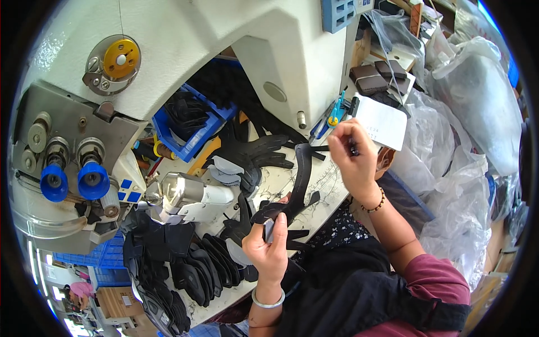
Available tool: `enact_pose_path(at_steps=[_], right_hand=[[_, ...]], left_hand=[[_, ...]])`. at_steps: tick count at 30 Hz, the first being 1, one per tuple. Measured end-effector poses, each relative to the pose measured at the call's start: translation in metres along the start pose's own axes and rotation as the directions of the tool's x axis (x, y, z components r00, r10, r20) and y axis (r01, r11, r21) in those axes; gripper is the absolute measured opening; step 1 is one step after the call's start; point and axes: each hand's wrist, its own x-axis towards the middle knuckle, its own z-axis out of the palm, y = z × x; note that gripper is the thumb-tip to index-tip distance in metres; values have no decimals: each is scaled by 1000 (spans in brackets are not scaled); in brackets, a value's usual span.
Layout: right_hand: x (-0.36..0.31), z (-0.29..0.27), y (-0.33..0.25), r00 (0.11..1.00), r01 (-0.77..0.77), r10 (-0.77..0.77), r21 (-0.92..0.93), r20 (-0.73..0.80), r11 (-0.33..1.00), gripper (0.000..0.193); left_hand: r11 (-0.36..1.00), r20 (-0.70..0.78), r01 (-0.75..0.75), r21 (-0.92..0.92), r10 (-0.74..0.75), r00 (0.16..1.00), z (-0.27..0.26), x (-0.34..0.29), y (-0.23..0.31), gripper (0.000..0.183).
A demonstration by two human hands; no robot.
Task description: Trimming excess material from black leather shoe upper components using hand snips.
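Observation:
My left hand [265,250] is closed around the lower end of a curved black shoe-upper piece [303,174], thumb on top. A small grey object [268,230] shows beside that thumb, its kind unclear. The black piece rises from the hand and bends at its upper end. There, my right hand [355,160] is closed with its fingers curled. A thin dark thing [320,149] runs between that hand and the piece's tip; whether it is a tool or a strip I cannot tell. More black cut pieces [264,151] lie behind on the worktable [331,185].
A large white sewing machine [185,33] arches over the table. Stacked black pieces [208,269] lie at the front left. A blue bin [188,143] stands behind. Small turquoise-handled scissors [337,109] and a notepad [384,121] are near my right hand. Clear plastic bags [455,185] pile up at right.

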Motion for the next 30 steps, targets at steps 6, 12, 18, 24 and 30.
enact_pose_path(at_steps=[6,12,18,24,30], right_hand=[[1,-6,-17,973,22,-28,29,229,999,24],[10,0,-17,947,12,-18,22,321,1000,23],[18,3,-9,953,104,-84,-55,293,993,16],[21,-1,2,976,-14,17,-16,219,1000,11],[22,3,-15,880,-172,124,64,459,983,13]], left_hand=[[999,-8,13,-42,-14,1000,3,1,5,11],[999,87,-8,-36,11,996,-2,1,3,9],[997,25,75,-33,-75,997,1,3,8,13],[988,24,125,-89,-124,992,-4,3,1,14],[987,48,141,-77,-137,989,-3,4,7,11]])
